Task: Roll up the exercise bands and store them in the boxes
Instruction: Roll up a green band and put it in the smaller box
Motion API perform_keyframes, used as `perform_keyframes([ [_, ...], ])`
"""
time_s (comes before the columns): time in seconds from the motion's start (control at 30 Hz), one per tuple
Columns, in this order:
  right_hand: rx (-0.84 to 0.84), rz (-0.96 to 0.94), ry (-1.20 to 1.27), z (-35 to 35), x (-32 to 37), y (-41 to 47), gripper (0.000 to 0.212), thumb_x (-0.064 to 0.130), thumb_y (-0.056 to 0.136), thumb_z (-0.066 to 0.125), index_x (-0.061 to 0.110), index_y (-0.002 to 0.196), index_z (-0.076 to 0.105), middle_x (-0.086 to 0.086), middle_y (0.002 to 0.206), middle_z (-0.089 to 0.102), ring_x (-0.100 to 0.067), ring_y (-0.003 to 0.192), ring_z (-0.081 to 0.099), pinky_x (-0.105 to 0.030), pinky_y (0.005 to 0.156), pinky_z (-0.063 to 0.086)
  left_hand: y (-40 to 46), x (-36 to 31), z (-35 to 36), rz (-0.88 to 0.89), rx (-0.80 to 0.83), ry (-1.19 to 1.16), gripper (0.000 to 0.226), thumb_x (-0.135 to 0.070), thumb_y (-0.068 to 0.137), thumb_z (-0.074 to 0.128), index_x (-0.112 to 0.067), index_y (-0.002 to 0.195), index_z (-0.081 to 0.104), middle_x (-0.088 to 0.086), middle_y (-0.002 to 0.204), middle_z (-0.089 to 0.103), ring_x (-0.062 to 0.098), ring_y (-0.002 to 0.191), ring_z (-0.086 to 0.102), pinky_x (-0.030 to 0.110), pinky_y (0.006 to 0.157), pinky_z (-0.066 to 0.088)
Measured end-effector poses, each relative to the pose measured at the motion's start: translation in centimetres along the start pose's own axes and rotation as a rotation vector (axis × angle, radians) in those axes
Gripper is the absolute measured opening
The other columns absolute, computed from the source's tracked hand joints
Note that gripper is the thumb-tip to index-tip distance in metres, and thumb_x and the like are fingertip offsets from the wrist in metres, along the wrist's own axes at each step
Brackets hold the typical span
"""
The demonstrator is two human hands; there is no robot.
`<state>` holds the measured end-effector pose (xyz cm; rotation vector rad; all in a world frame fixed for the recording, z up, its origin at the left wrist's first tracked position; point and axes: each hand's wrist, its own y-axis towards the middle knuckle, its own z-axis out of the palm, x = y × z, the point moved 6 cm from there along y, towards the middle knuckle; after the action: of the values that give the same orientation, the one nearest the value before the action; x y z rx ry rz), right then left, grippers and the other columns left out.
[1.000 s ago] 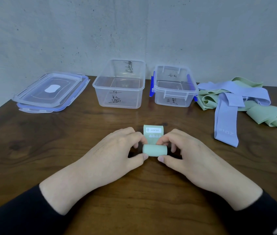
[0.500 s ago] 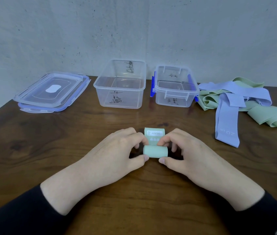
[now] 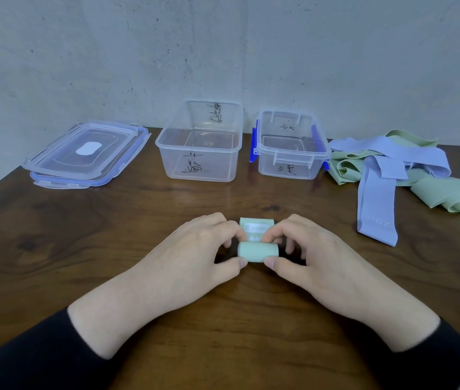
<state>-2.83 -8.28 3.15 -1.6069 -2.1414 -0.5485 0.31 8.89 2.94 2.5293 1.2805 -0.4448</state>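
Rolling: left hand (image 3: 195, 257) and right hand (image 3: 316, 260) pinch one green band (image 3: 257, 250)
Boxes: two (image 3: 200, 142) (image 3: 290, 147)
Lids: two, stacked (image 3: 85, 153)
Loose bands: tangled pile (image 3: 392, 164), count unclear

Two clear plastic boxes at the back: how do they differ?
The left clear plastic box is wider and taller; the right clear plastic box is smaller. The right one has blue latches at its sides and clear flaps front and back; the left one has a plain rim with no latches. Both are open, hold no bands, stand upright on the wooden table and carry black handwriting.
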Motion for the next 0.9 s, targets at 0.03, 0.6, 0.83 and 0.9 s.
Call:
perform_keyframes([
  [0.03,-0.002,0.001,0.004,0.00,-0.02,-0.01,0.017,0.044,0.090,0.063,0.044,0.106,0.057,0.024,0.101,0.046,0.003,0.096,0.048,-0.011,0.072,0.040,0.01,0.02,0.02,-0.001,-0.002,0.001,0.026,-0.054,0.088,0.055,-0.045,0.113,0.053,-0.022,0.097,0.046,-0.006,0.091,0.045,0.012,0.068,0.036],
  [0.6,-0.098,0.023,0.010,-0.10,0.18,0.37,0.016,0.045,0.090,0.062,0.044,0.105,0.058,0.025,0.098,0.046,0.004,0.090,0.048,-0.014,0.066,0.039,0.47,0.27,-0.18,-0.041,-0.069,-0.007,0.031,-0.052,0.093,0.051,-0.044,0.123,0.052,-0.021,0.096,0.048,-0.003,0.088,0.048,0.014,0.073,0.043],
  [0.83,-0.127,0.003,-0.061,-0.21,0.06,0.65,0.022,0.047,0.088,0.066,0.041,0.109,0.062,0.022,0.104,0.046,0.003,0.094,0.048,-0.012,0.068,0.039,0.53,-0.26,-0.15,0.001,-0.102,0.020,0.030,-0.056,0.087,0.054,-0.048,0.116,0.050,-0.020,0.094,0.044,0.000,0.090,0.047,0.016,0.074,0.043],
  [0.9,-0.136,-0.009,-0.093,-0.23,0.14,0.77,0.025,0.048,0.089,0.064,0.041,0.113,0.062,0.023,0.106,0.045,0.006,0.096,0.047,-0.010,0.070,0.040,0.64,-0.20,0.00,-0.008,-0.113,0.031,0.029,-0.055,0.087,0.055,-0.047,0.115,0.051,-0.020,0.091,0.043,0.000,0.088,0.047,0.016,0.072,0.040],
])
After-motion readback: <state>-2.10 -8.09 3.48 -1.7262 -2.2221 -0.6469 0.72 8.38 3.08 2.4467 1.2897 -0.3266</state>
